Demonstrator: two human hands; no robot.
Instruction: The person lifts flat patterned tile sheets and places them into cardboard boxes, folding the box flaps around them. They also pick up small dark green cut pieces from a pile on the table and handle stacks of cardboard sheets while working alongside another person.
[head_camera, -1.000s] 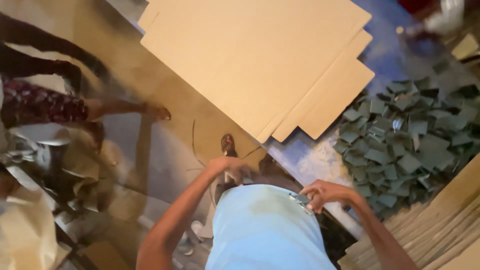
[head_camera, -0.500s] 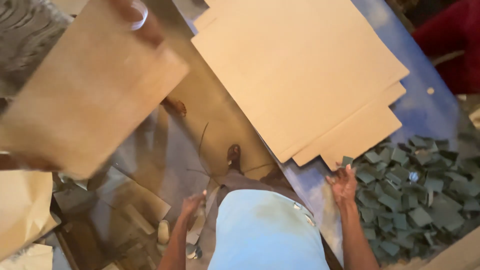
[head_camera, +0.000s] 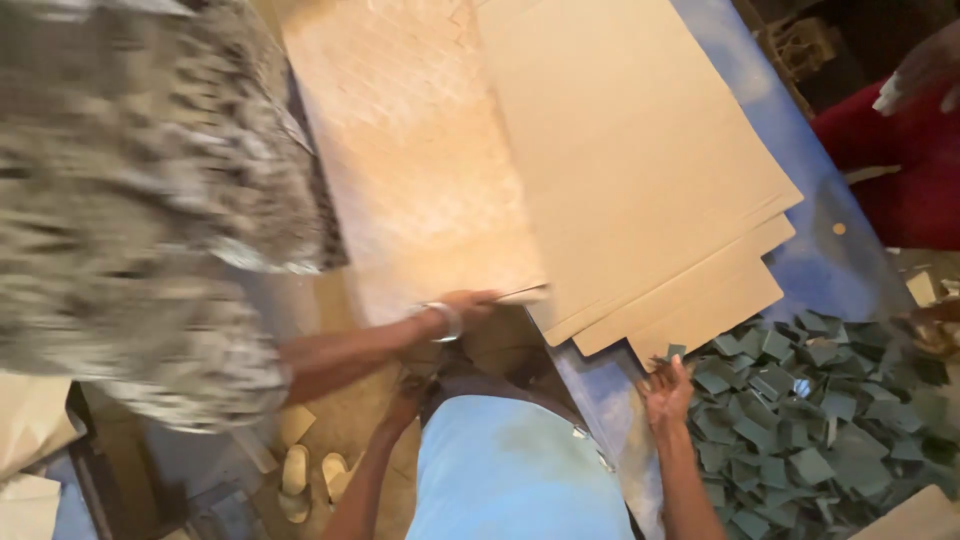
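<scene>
Worktop (head_camera: 815, 265): blue, glossy surface. On it, a stack of large tan cardboard sheets (head_camera: 640, 170), edges stepped and fanned at the near corner. Just beside the stack, toward the right, a loose heap of small dark green square pieces (head_camera: 810, 420), overlapping, some spilling up against the sheets' lowest corner.

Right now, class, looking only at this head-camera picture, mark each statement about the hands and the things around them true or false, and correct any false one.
1. The right hand is at the edge of a pile of green squares. True.
2. The cardboard sheets stand upright against a wall. False: they lie flat in a stack on the blue surface.
3. A co-worker's hand with a bracelet holds a sheet's edge. True.
4. The left hand rests on the green squares. False: it is low, under the co-worker's arm, its grip unclear.
</scene>
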